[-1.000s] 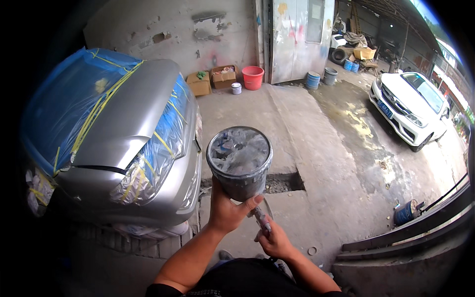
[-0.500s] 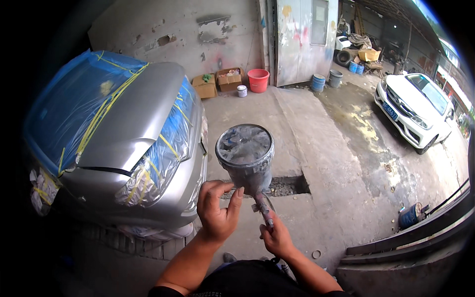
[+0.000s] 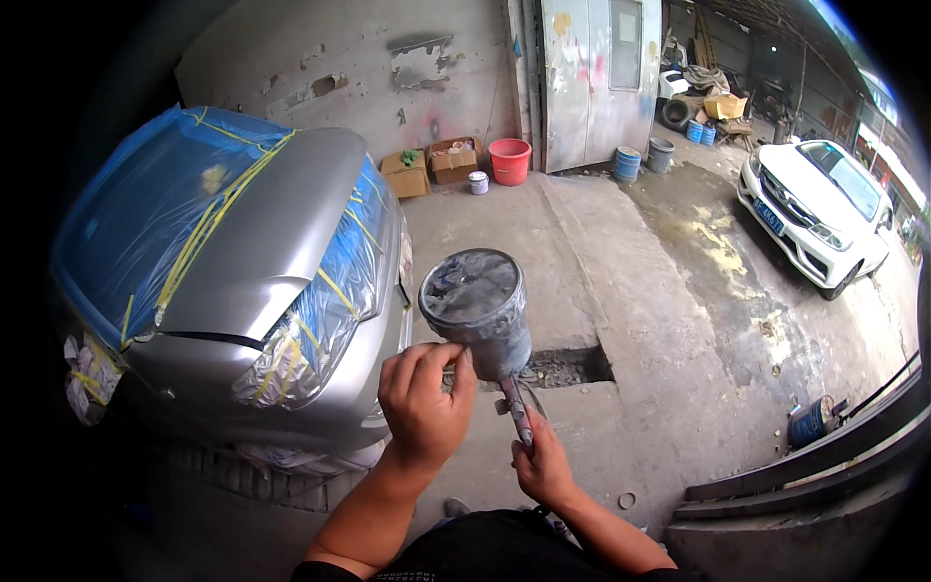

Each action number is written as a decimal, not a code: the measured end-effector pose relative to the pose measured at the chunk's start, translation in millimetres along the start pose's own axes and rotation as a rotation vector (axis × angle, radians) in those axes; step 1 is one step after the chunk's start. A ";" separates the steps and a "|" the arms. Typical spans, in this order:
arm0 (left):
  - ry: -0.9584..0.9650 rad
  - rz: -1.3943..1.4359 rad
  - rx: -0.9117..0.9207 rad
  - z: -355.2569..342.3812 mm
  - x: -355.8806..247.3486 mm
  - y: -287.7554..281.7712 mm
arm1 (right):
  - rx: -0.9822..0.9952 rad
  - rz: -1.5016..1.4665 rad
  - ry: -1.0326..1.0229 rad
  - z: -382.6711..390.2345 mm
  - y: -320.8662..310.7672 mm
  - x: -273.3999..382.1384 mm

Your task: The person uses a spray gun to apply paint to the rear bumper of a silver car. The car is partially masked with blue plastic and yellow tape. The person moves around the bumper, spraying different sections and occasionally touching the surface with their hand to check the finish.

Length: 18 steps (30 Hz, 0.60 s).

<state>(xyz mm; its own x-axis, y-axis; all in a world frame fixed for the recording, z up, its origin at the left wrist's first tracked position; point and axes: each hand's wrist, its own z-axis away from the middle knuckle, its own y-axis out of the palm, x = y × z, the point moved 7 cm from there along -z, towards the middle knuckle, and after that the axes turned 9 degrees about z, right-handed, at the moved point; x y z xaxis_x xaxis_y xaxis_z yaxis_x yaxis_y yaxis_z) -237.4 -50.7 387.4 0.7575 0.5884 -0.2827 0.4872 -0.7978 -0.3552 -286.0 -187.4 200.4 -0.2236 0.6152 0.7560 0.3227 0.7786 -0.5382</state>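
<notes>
My right hand (image 3: 545,466) is wrapped round the handle of a paint spray gun (image 3: 517,412), held out in front of me. On top of the gun sits its round, paint-smeared cup (image 3: 475,291), with a grey, streaked lid facing up. My left hand (image 3: 425,396) is at the cup's left side, fingers curled and thumb tip pinched against the forefinger just below the rim. Whatever is in that pinch, if anything, is hidden. To the left stands a silver car (image 3: 262,233), its glass and lamps masked with blue film (image 3: 155,204) and yellow tape.
A narrow pit (image 3: 572,367) opens in the concrete floor beyond the gun. Along the wall are cardboard boxes (image 3: 405,179), a white can (image 3: 478,182) and a red bucket (image 3: 509,162). A white car (image 3: 815,213) stands at right; metal rails (image 3: 805,475) run along the near right.
My left thumb and forefinger, apart before, have come together and moved up to the cup's side. The cup has tilted and shifted slightly left; my right hand keeps its grip.
</notes>
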 end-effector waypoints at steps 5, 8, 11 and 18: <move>0.036 -0.100 0.009 -4.0 -8.2 2.5 | 0.000 -0.015 0.022 2.1 -2.6 0.9; 0.019 -0.116 0.001 -3.8 -11.5 3.7 | -0.020 0.018 0.025 4.2 -4.2 0.5; 0.067 -0.162 -0.035 -4.4 -12.1 3.8 | -0.042 0.053 0.012 4.6 -4.4 4.0; 0.108 -0.184 -0.084 -1.9 -10.4 8.2 | -0.062 0.099 0.012 4.7 -8.1 6.7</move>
<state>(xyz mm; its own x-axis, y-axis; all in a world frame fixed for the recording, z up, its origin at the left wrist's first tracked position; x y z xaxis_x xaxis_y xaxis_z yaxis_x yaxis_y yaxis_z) -240.5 -63.6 389.1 0.6925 0.7111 -0.1215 0.6523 -0.6892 -0.3155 -294.4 -189.0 208.1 -0.1764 0.6870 0.7049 0.3990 0.7046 -0.5868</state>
